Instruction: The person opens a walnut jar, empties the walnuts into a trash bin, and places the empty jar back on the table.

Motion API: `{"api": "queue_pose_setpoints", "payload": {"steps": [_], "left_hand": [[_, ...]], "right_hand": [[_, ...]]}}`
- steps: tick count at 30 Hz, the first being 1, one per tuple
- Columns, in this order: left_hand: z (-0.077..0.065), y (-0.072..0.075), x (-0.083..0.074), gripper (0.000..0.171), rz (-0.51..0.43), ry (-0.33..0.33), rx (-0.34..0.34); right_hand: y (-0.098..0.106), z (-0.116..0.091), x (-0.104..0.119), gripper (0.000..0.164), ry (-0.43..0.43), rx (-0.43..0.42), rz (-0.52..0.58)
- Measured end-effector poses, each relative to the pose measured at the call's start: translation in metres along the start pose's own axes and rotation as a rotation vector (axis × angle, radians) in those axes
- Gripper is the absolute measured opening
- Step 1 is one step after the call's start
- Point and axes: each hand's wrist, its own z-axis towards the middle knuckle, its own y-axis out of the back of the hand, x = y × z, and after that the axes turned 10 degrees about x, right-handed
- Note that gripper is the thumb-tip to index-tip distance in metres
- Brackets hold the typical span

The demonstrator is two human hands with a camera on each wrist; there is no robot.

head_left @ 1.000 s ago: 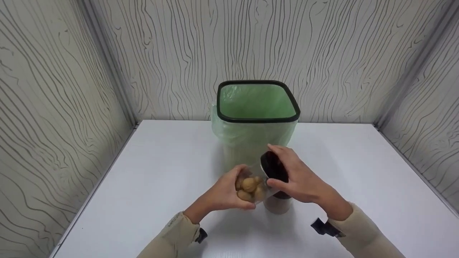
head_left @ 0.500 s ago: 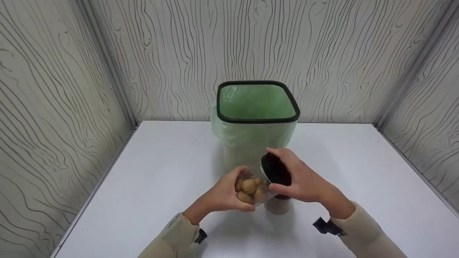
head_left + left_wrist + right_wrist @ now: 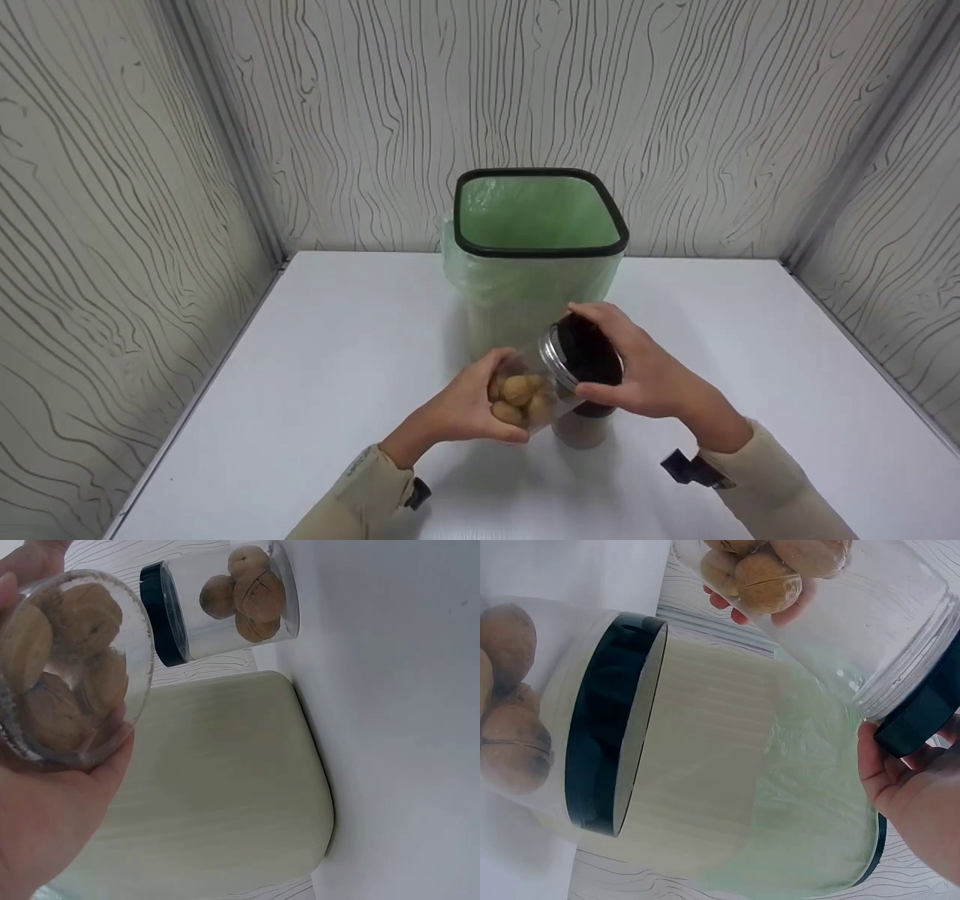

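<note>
My left hand grips a tilted clear jar with several walnuts at its bottom end. The fingers of my right hand hold the dark lid at the jar's mouth. A shiny threaded rim shows beside the lid in the head view, and in the right wrist view the lid sits right at the threads. Behind this jar, a second clear jar stands on the white table, its dark lid on and walnuts inside. The held jar and right hand partly cover it in the head view.
A pale bin stands just beyond the hands, with a black rim and a green bag lining it. Wood-grain patterned walls enclose the white table at the back and both sides.
My right hand has shifted slightly right with the lid, and the jar's shiny threaded rim has come into view. My left hand has stayed nearly in place with the jar.
</note>
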Motion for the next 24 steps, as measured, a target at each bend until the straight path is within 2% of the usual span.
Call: {"api": "queue_pose_setpoints", "payload": {"steps": [4,8,10,17,24], "left_hand": [[0.0,0.001,0.002,0.094,-0.013,-0.007,-0.021],[-0.002,0.004,0.0,0.092,-0.017,0.022,-0.047],[-0.003,0.005,-0.001,0.092,-0.008,0.038,-0.061],[-0.007,0.012,-0.002,0.092,-0.008,0.022,-0.085],[-0.011,0.016,0.001,0.093,-0.031,0.044,-0.11]], "right_hand": [[0.002,-0.003,-0.001,0.081,-0.052,0.002,-0.006],[0.006,-0.007,-0.004,0.08,-0.097,-0.008,-0.015],[0.009,-0.009,-0.007,0.079,-0.105,-0.019,-0.018],[0.019,-0.015,-0.018,0.073,-0.118,-0.053,-0.034],[0.026,-0.023,-0.029,0.069,-0.208,-0.061,-0.085]]}}
